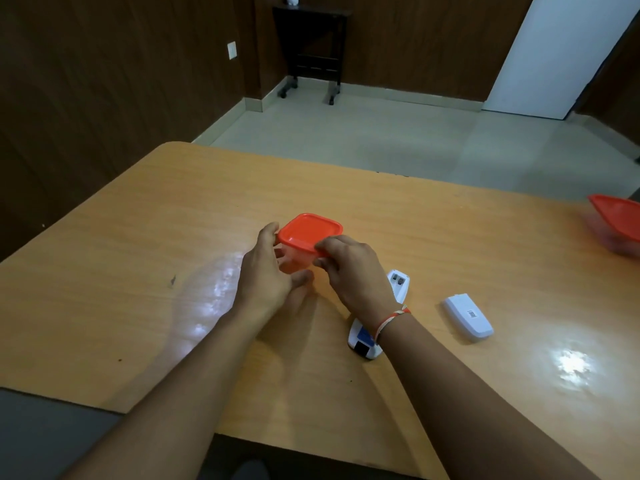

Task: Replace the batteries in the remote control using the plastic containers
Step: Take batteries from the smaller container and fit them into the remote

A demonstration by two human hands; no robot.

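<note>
The head view looks down at a light brown wooden tabletop (pixel 433 237) that fills the middle and bottom of the frame.

In the middle of the frame sits a small see-through plastic box with an orange square lid (pixel 309 230). The lid is on the box. The left hand (pixel 265 271) is on the left side of the box, and its fingers (pixel 269 233) curl around that side, touching the lid's edge. The right hand (pixel 353 268) is at the near right corner of the box. Its fingers (pixel 327 243) are pinched narrow on the edge of the orange lid. A red and white thread band (pixel 391 320) goes around the right wrist.

Just below and right of the box lies a long white remote control (pixel 398 284), partly hidden under the right wrist. Its battery slot is open at the top end, and the other end with a blue patch peeks out below the wrist. To its right, a little apart, lies a white plastic battery cover (pixel 467 317) with a small sticker on it.

At the right edge of the frame is a second see-through plastic box with an orange lid (pixel 616 220), far from the hands and cut off by the frame.

In the upper part of the frame are a pale floor (pixel 346 133), dark brown walls, a small black stand on wheels (pixel 311 46), and a white door (pixel 554 53).
</note>
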